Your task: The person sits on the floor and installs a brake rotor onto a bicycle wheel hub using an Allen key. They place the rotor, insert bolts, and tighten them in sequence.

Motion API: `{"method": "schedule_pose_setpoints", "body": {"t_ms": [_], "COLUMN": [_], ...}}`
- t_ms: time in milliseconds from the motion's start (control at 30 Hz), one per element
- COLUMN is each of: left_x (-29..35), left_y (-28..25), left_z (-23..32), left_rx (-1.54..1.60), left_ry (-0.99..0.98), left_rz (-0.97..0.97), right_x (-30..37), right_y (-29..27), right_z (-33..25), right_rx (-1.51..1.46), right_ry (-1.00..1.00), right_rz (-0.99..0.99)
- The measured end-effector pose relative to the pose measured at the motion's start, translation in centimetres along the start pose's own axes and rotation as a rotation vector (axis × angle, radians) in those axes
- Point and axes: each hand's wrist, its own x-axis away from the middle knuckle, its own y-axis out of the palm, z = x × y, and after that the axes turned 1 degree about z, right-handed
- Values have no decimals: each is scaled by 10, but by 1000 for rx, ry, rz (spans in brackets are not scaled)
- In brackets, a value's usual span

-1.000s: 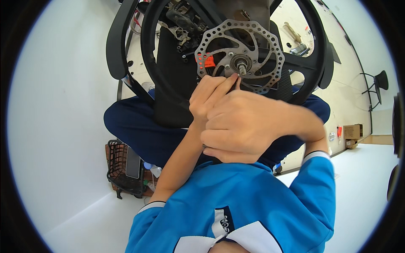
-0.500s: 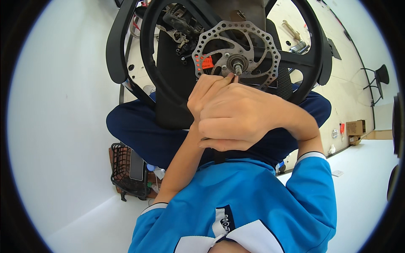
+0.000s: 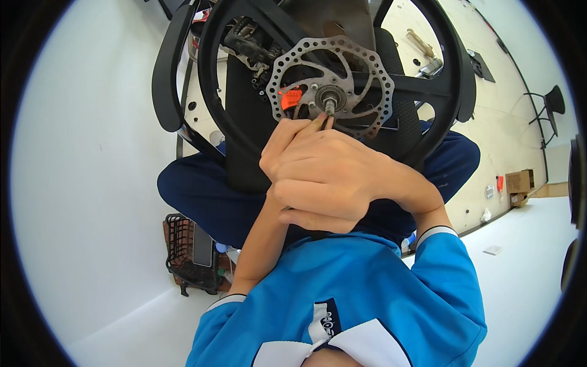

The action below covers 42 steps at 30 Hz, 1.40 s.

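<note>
A black wheel (image 3: 422,88) with broad spokes rests over the black chair seat in front of me. On its hub sits a silver brake disc (image 3: 386,101) with holes round its rim. A threaded axle (image 3: 330,105) sticks up from the hub's middle. My left hand (image 3: 282,147) is closed, its fingertips at the axle's base. Over and in front of it, my right hand (image 3: 330,180) is curled into a fist. A thin dark piece shows between the fingertips beside the axle, but its kind is hidden.
The chair has black armrests (image 3: 169,79). Dark greasy parts (image 3: 247,46) and an orange tag (image 3: 290,99) lie left of the hub. Floor items include a metal tool (image 3: 422,43), cardboard boxes (image 3: 520,182) and a black basket (image 3: 183,244). Another black chair (image 3: 553,110) stands far right.
Both hands have shifted slightly left and down in the picture, still closed. The disc and axle also appear a little further left and lower.
</note>
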Motion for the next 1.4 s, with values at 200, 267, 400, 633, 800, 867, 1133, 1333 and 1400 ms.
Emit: {"method": "schedule_pose_setpoints", "body": {"t_ms": [200, 267, 400, 633, 800, 867, 1133, 1333, 1400], "left_x": [-10, -14, -19, -19, -21, -22, -26, -30, -30], "left_y": [0, -3, -2, -6, -8, -6, -3, -7, -16], "left_z": [8, 18, 9, 9, 7, 4, -4, -8, -8], "left_rx": [-193, -178, -77, -155, -124, -106, -59, -39, -41], "left_ry": [217, 91, 13, 66, 103, 105, 131, 136, 137], "left_rz": [125, 91, 64, 42, 11, -5, -71, -132, -193], "right_x": [-13, -20, -18, -18, -18, -16, -9, -9, -9], "right_y": [7, 8, 8, 3, -1, -1, 11, 19, 18], "right_z": [-2, -2, 11, 15, 18, 16, 17, 15, 14], "right_rx": [114, 145, -7, -59, -15, 20, 221, 244, 178], "right_ry": [-45, -83, 33, 36, 28, 15, -81, -53, -36], "right_rz": [-135, -111, -26, -21, -31, -55, 126, 187, 185]}}
